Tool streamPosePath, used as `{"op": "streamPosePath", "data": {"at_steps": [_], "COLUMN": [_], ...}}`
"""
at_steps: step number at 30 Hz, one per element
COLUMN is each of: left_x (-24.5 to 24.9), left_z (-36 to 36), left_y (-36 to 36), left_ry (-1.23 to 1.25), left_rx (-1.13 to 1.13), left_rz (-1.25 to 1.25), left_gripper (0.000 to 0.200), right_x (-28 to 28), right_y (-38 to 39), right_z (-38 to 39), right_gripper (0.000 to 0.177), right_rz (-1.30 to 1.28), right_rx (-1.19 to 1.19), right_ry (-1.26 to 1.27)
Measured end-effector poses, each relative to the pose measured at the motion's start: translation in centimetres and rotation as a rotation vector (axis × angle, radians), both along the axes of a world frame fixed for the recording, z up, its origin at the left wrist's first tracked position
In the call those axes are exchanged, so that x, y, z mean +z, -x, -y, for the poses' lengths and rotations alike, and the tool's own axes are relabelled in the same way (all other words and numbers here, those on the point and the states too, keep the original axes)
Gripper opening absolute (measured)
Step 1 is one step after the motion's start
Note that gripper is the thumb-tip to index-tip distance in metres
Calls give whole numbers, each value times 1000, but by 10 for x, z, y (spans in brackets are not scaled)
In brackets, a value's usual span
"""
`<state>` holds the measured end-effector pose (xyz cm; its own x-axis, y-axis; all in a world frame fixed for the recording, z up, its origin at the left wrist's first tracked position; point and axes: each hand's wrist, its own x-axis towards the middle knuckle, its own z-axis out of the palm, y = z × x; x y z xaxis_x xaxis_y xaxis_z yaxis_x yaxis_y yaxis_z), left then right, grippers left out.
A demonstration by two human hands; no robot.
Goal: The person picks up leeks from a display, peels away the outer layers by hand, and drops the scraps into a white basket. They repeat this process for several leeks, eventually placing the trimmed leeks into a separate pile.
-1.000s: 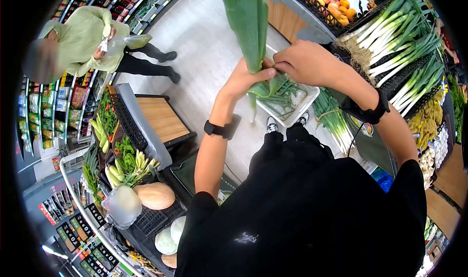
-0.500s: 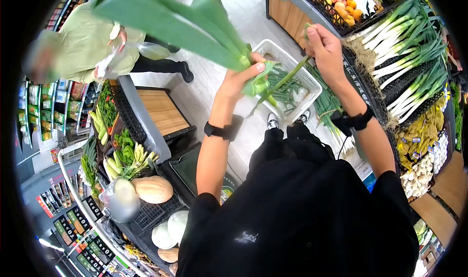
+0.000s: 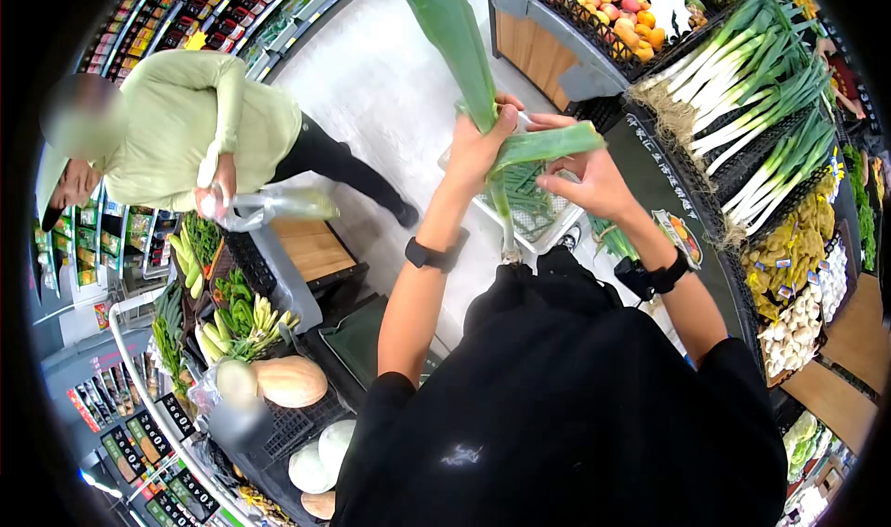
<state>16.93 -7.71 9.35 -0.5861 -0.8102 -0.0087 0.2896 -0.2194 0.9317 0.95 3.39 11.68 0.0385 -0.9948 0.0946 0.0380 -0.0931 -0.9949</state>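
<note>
My left hand (image 3: 480, 147) is wrapped round a large green leek (image 3: 455, 49). Its broad leaves rise toward the top of the view and its pale stem hangs down toward my body. A cut or folded leaf section (image 3: 552, 144) sticks out to the right from the stalk. Beside that section is my right hand (image 3: 594, 184), its thumb and fingers apart around the leaf; whether it grips it is unclear. Below both hands, a white basket (image 3: 554, 235) on the floor holds green stalks (image 3: 527, 193).
A person (image 3: 200, 123) in a light green top stands at the left holding a plastic bag (image 3: 292, 204). Leeks (image 3: 742, 82), fruit (image 3: 626, 12) and garlic (image 3: 792, 332) fill the right stand. Pumpkins (image 3: 290, 381) and greens lie on the left stand.
The leek has turned more upright, and my right hand has come down beside my left. The thin strip it pinched is no longer seen there. The person at left has shifted toward the right.
</note>
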Motion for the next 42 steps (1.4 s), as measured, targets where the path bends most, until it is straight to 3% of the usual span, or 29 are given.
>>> {"op": "streamPosePath", "data": {"at_steps": [1, 3, 5, 7, 8, 9, 11, 12, 17, 19, 21, 23, 31, 34, 35, 37, 38, 42], "left_x": [-6, -13, -17, -18, -28, -19, 8, 13, 13, 16, 19, 23, 15, 14, 11, 5, 0, -12], "left_z": [0, -4, -10, -15, -16, -16, -21, -26, -26, -26, -23, -25, -25, -28, -30, -32, -32, -32], "left_y": [4, 16, 24, 35, 44, 52, 59, 66, 101, 113, 129, 147, 208, 225, 230, 239, 241, 246], "left_ry": [-8, -16, -24, -57, 67, 72, 383, 423, 261, 192, 202, 181, -34, 40, 39, 45, 45, -37], "left_rx": [22, -9, -54, -251, -189, -203, -286, -239, -389, -406, -482, -468, -464, -486, -480, -509, -508, -507], "left_rz": [-5, -36, -67, -44, 181, 168, 389, 348, 395, 401, 375, 378, 345, 336, 341, 401, 406, 300], "left_gripper": [28, 34, 39, 52, 63, 63, 45, 36, 24, 21, 17, 16, 11, 12, 12, 15, 15, 18], "right_x": [1, 8, 18, 24, 32, 28, 14, 35, 48, 49, 44, 26, 26, 32, 35, 42, 46, 54], "right_y": [2, 9, 10, 14, 19, 30, 51, 62, 100, 115, 133, 155, 223, 257, 269, 294, 304, 311], "right_z": [0, 1, 9, 19, 20, 22, 26, 21, 25, 26, 27, 29, 54, 67, 70, 76, 75, 71], "right_gripper": [71, 68, 67, 69, 74, 74, 70, 61, 69, 78, 85, 85, 79, 53, 53, 77, 79, 71], "right_rz": [-6, -292, -357, -97, -400, -413, -155, 23, -34, 79, 132, 321, 509, 700, 705, 595, 557, 533], "right_rx": [-5, -103, -164, -531, -662, -677, -459, -189, -22, 33, 62, 54, 2, -141, -135, 20, 145, 175], "right_ry": [5, 62, 68, 42, 126, 130, -14, -252, -201, -514, -572, -435, -50, 9, 7, 50, 46, 125]}}
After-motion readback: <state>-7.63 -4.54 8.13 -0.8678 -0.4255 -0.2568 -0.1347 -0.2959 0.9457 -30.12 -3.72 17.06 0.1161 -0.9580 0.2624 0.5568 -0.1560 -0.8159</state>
